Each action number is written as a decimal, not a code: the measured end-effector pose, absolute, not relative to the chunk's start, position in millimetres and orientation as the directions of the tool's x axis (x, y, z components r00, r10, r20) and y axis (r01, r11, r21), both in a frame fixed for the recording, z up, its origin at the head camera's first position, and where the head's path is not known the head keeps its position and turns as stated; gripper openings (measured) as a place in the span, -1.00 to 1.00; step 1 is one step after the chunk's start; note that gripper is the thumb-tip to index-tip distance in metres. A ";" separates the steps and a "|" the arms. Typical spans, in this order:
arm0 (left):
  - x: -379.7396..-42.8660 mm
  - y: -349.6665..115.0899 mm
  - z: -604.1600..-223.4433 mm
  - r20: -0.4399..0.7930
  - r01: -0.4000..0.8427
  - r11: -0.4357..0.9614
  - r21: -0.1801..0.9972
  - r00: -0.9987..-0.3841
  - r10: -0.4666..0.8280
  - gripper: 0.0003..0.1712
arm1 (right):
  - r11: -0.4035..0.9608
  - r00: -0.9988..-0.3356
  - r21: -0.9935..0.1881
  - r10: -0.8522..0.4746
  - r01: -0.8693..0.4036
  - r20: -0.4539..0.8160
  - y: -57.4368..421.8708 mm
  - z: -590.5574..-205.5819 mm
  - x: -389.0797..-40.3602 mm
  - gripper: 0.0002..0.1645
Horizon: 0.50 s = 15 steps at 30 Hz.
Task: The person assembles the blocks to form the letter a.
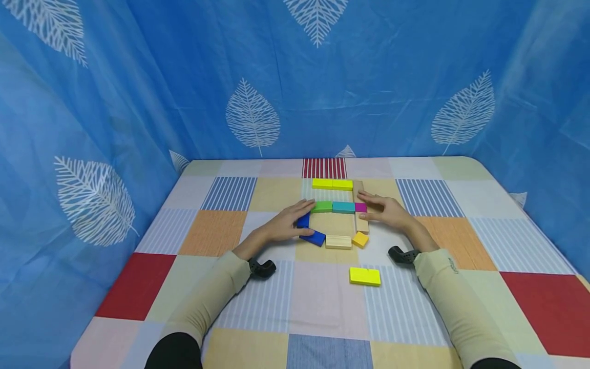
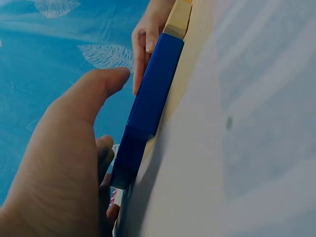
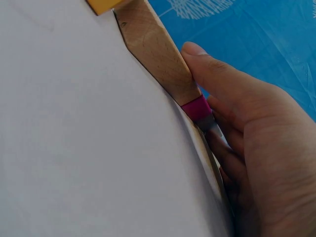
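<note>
Small wooden blocks lie joined in a ring on the table. My left hand is at its left side, fingers extended around an upper blue block and thumb by a slanted blue block. On the right side, my right hand has its fingers extended beside a magenta block, with the thumb at a plain wooden block. A green block and a teal block form the top row. Along the bottom sit a pale wooden block and an orange-yellow block.
Beyond the ring, two yellow blocks lie end to end, meeting another plain wooden block at their right. Nearer the person is a separate yellow block. A patchwork cloth covers the table, and a blue leaf-print curtain hangs behind.
</note>
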<state>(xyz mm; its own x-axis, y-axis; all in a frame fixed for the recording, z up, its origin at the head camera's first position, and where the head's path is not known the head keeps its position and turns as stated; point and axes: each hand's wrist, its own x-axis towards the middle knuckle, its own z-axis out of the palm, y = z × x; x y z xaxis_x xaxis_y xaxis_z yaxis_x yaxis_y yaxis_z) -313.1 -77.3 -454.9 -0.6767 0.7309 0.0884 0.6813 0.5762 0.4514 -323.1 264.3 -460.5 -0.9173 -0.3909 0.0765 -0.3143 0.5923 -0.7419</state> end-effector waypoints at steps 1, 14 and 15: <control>-312.8 -77.9 -455.0 0.087 0.685 0.578 0.444 -0.675 0.733 -0.07 | 0.592 -0.917 -0.741 -0.392 -0.315 0.077 263.4 -460.1 -323.1 -0.13; -314.5 -80.6 -458.1 0.090 0.725 0.569 0.388 -0.644 0.759 0.01 | 0.590 -0.922 -0.748 -0.379 -0.304 0.076 261.4 -459.1 -323.3 -0.13; -314.7 -80.4 -458.2 0.092 0.728 0.565 0.389 -0.641 0.762 0.01 | 0.589 -0.920 -0.747 -0.383 -0.310 0.080 262.2 -459.5 -323.5 -0.14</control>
<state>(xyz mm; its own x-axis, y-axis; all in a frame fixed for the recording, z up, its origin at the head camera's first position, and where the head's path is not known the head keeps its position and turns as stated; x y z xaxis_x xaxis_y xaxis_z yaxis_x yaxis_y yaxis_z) -314.7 -80.4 -458.2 -0.6408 0.7623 0.0916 0.7277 0.5650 0.3888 -323.5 262.2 -459.5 -0.9204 -0.3826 0.0802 -0.3098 0.5887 -0.7466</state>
